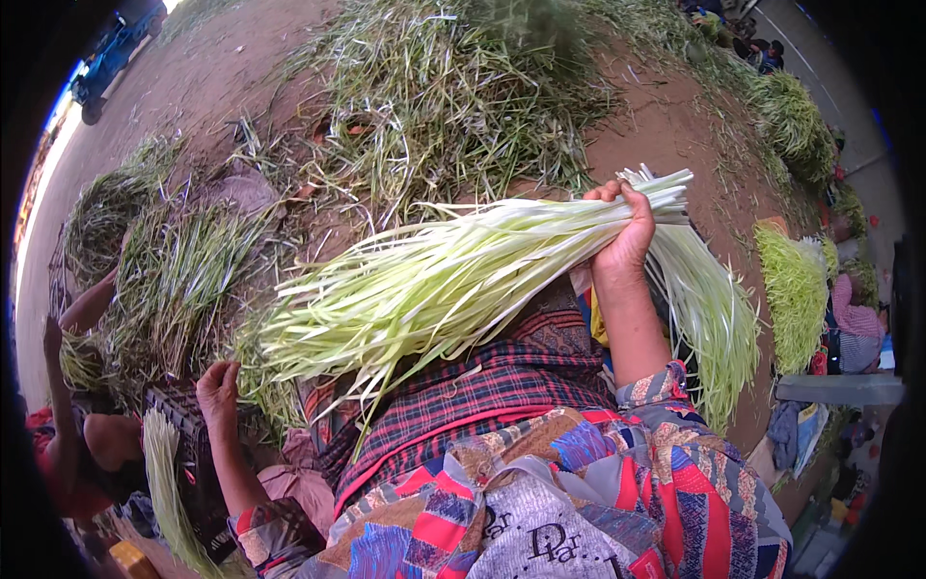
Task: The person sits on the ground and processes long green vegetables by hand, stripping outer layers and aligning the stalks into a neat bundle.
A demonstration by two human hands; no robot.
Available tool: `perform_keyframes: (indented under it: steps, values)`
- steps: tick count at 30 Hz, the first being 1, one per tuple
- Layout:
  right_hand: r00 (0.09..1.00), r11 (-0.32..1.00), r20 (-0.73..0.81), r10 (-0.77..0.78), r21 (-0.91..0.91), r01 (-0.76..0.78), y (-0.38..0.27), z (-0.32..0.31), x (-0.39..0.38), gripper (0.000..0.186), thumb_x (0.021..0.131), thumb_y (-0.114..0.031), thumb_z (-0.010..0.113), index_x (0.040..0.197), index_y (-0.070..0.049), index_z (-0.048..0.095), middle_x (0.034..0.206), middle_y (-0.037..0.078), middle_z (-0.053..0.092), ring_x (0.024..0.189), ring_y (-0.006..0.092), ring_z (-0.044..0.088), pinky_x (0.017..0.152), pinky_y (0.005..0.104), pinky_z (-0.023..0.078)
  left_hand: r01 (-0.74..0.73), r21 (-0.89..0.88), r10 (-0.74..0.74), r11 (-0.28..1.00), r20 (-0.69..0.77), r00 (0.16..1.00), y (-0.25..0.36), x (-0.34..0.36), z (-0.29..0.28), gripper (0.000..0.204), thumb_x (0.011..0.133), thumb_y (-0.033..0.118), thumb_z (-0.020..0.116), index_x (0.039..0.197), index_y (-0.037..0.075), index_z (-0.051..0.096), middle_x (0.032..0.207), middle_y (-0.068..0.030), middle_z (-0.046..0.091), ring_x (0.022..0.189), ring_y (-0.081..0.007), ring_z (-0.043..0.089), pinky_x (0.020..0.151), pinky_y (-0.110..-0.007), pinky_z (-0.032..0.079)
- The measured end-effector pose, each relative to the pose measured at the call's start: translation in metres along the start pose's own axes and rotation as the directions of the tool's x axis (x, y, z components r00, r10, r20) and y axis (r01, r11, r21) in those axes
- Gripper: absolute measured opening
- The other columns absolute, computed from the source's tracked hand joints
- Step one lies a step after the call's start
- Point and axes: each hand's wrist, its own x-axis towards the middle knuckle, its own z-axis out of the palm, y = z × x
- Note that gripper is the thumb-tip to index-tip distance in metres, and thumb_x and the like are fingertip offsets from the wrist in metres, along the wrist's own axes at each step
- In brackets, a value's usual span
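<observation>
My right hand (622, 227) grips the white root ends of a long bundle of pale green, flat-leaved stalks (434, 280), held sideways above my lap with its leafy tips spreading left. Another pale bundle (704, 318) hangs beside my right forearm. My left hand (217, 388) is low on the left, fingers curled and pinched beside the leaf tips and trimmings; whether anything is between them is unclear. Below my left hand, a further pale bundle (164, 463) stands by a dark plastic crate (188, 410). My checked cloth (463, 405) covers my lap.
Heaps of loose green leaves (444, 96) cover much of the dirt ground (656, 106) ahead. Another person's arm and knee (106, 439) are at left. At right are stacked green bundles (791, 299) and seated people (854, 328). A blue vehicle (106, 58) stands at upper left.
</observation>
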Motion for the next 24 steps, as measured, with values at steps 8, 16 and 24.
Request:
perform_keyframes:
  steps: [8,16,24]
  values:
    - [0.982,0.988,0.146,0.118,-0.119,-0.101,-0.009,-0.018,0.011,0.017,0.079,-0.02,0.054,0.072,-0.006,0.047,0.073,0.006,0.049,0.075,0.0232,0.051,0.075,0.0362,0.043,0.082,0.237,-0.003,0.968,-0.315,0.949,-0.029,-0.021,0.002,0.015,0.085,0.017,0.068,0.091,0.004,0.068,0.066,0.0034,0.059,0.058,-0.0017,0.046,0.05,-0.02,0.035]
    - [0.964,0.989,0.225,0.142,-0.005,-0.145,-0.005,-0.025,0.014,0.012,0.078,-0.017,0.052,0.083,-0.006,0.048,0.072,0.003,0.047,0.072,0.0197,0.045,0.073,0.0327,0.041,-0.276,0.013,0.276,0.961,-0.135,0.952,0.078,-0.026,0.037,0.014,0.083,-0.001,0.062,0.096,0.003,0.066,0.084,0.0005,0.062,0.077,-0.007,0.056,0.069,-0.02,0.043]
    - [0.898,0.9,0.342,0.277,0.236,-0.367,-0.006,-0.025,0.015,0.011,0.077,-0.006,0.054,0.086,-0.001,0.054,0.073,0.004,0.047,0.07,0.0159,0.044,0.07,0.0286,0.04,-0.521,0.184,0.522,0.833,0.05,0.852,0.152,0.005,0.074,0.01,0.081,-0.002,0.063,0.089,0.003,0.067,0.081,-0.0057,0.062,0.075,-0.014,0.06,0.068,-0.024,0.046]
